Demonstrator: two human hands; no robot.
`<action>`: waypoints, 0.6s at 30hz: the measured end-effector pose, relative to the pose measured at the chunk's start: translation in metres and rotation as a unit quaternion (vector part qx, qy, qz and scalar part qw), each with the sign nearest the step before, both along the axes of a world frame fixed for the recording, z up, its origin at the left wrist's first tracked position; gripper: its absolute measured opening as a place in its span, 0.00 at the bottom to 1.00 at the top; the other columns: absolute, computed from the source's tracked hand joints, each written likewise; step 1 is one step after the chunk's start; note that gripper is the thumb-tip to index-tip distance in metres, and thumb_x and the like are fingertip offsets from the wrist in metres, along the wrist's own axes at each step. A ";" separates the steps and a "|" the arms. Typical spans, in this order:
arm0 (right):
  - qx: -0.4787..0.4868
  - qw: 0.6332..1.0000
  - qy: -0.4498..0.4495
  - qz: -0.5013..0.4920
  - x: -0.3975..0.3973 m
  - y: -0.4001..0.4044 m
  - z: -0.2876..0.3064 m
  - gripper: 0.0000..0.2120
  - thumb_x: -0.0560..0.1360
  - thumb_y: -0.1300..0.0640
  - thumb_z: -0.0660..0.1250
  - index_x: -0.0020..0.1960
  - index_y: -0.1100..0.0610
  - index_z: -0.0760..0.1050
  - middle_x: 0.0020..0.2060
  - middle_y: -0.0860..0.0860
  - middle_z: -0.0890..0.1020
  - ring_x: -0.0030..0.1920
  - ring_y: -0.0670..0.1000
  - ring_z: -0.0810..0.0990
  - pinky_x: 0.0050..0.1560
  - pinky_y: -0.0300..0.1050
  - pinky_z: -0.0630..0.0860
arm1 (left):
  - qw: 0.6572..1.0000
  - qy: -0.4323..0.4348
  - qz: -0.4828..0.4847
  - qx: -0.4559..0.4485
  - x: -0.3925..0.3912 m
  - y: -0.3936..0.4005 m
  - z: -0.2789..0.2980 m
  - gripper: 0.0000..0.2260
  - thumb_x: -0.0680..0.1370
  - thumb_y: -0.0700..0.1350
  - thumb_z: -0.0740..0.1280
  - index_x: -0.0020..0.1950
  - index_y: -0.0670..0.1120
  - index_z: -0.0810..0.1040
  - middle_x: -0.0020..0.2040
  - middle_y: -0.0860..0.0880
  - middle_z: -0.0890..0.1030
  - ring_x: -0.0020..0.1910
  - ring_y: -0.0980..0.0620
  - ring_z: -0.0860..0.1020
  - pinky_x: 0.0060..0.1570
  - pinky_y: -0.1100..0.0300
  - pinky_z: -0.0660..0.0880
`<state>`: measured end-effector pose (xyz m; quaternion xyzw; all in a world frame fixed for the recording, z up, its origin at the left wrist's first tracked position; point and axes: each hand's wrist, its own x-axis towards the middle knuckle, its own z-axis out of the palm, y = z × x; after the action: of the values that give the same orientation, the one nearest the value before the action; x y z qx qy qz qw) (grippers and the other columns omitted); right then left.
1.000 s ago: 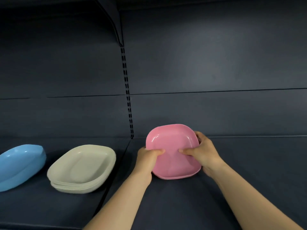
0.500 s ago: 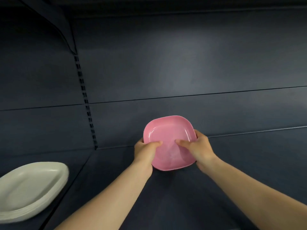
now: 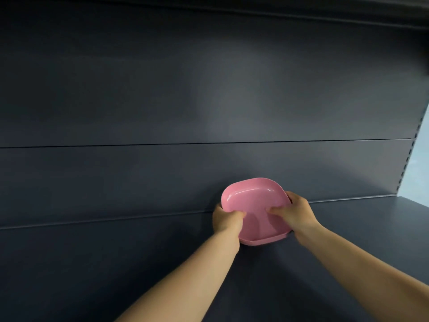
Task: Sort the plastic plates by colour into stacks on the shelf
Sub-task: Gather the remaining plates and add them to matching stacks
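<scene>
Both hands grip pink plates over shelf.

Pink plates; dark blue-grey shelf and back panel

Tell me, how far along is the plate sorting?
In this view nothing shows as finished: no stacks are visible. In hand: both the left hand and right hand grip a pink plate, tilted, over the dark shelf. Left: setting it down.
</scene>
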<state>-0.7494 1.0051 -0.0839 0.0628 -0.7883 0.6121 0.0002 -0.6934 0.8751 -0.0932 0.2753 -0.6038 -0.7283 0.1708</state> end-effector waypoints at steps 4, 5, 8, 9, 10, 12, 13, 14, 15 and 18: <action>0.013 0.999 -0.037 0.002 -0.039 0.043 -0.008 0.20 0.69 0.66 0.72 0.60 0.59 0.75 0.48 0.55 0.81 0.47 0.56 0.79 0.37 0.44 0.73 | 0.997 -0.051 -0.010 -0.050 -0.040 0.041 -0.002 0.19 0.72 0.36 0.70 0.63 0.41 0.73 0.55 0.44 0.79 0.51 0.45 0.78 0.47 0.58 0.73; 0.012 0.999 -0.047 0.002 -0.047 0.050 -0.009 0.20 0.69 0.66 0.72 0.60 0.60 0.75 0.48 0.55 0.81 0.45 0.56 0.78 0.34 0.42 0.71 | 0.996 -0.061 -0.011 -0.062 -0.049 0.048 -0.001 0.19 0.72 0.35 0.71 0.62 0.40 0.74 0.56 0.42 0.80 0.53 0.44 0.79 0.47 0.58 0.74; 0.009 0.997 -0.072 0.005 -0.069 0.069 -0.011 0.20 0.68 0.66 0.73 0.59 0.61 0.75 0.49 0.57 0.81 0.43 0.56 0.78 0.31 0.41 0.67 | 0.991 -0.086 -0.018 -0.104 -0.072 0.066 0.000 0.20 0.72 0.35 0.71 0.63 0.39 0.73 0.59 0.41 0.78 0.57 0.43 0.78 0.51 0.57 0.74; 0.013 0.997 -0.076 0.007 -0.076 0.076 -0.011 0.19 0.68 0.66 0.73 0.59 0.62 0.75 0.48 0.57 0.81 0.43 0.55 0.78 0.31 0.41 0.67 | 0.989 -0.091 -0.024 -0.118 -0.079 0.071 0.000 0.21 0.72 0.36 0.71 0.64 0.38 0.72 0.60 0.41 0.78 0.58 0.43 0.77 0.52 0.56 0.74; 0.019 0.997 -0.080 0.010 -0.081 0.081 -0.011 0.18 0.68 0.66 0.73 0.57 0.62 0.75 0.46 0.56 0.81 0.41 0.54 0.78 0.31 0.41 0.68 | 0.987 -0.095 -0.029 -0.129 -0.085 0.076 0.000 0.22 0.73 0.36 0.71 0.65 0.38 0.70 0.61 0.41 0.77 0.59 0.43 0.77 0.52 0.57 0.73; 0.028 0.996 -0.084 0.014 -0.092 0.092 -0.011 0.17 0.68 0.66 0.73 0.55 0.62 0.75 0.43 0.55 0.80 0.39 0.53 0.77 0.32 0.42 0.69 | 0.984 -0.099 -0.039 -0.143 -0.096 0.086 0.000 0.23 0.73 0.36 0.70 0.67 0.38 0.69 0.62 0.41 0.76 0.59 0.43 0.76 0.49 0.58 0.71; 0.028 0.996 -0.084 0.017 -0.097 0.097 -0.011 0.17 0.67 0.66 0.73 0.55 0.62 0.76 0.43 0.55 0.80 0.39 0.53 0.77 0.33 0.42 0.70 | 0.984 -0.098 -0.040 -0.147 -0.100 0.090 0.000 0.23 0.73 0.36 0.70 0.67 0.38 0.68 0.62 0.41 0.75 0.59 0.44 0.76 0.48 0.59 0.70; 0.026 0.996 -0.085 0.021 -0.102 0.100 -0.012 0.17 0.67 0.67 0.73 0.55 0.62 0.76 0.43 0.55 0.81 0.40 0.53 0.78 0.34 0.42 0.71 | 0.983 -0.096 -0.038 -0.150 -0.104 0.092 -0.002 0.24 0.73 0.36 0.70 0.67 0.39 0.67 0.62 0.41 0.75 0.58 0.44 0.75 0.48 0.59 0.70; 0.024 0.996 -0.085 0.028 -0.106 0.103 -0.013 0.17 0.66 0.67 0.73 0.54 0.62 0.76 0.43 0.55 0.81 0.40 0.54 0.78 0.35 0.43 0.72 | 0.983 -0.094 -0.035 -0.151 -0.106 0.094 -0.003 0.24 0.73 0.36 0.70 0.67 0.39 0.67 0.62 0.42 0.75 0.57 0.44 0.75 0.48 0.58 0.70; 0.017 0.995 -0.083 0.046 -0.115 0.106 -0.014 0.18 0.65 0.69 0.74 0.53 0.62 0.76 0.45 0.57 0.82 0.43 0.56 0.80 0.42 0.46 0.76 | 0.986 -0.087 -0.025 -0.141 -0.111 0.094 -0.009 0.22 0.72 0.35 0.70 0.64 0.40 0.69 0.58 0.42 0.77 0.50 0.46 0.75 0.46 0.57 0.70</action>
<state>-0.8647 1.1108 -0.0984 0.0478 -0.7920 0.6012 -0.0946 -0.8046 0.9693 -0.1019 0.2954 -0.7196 -0.6135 0.1360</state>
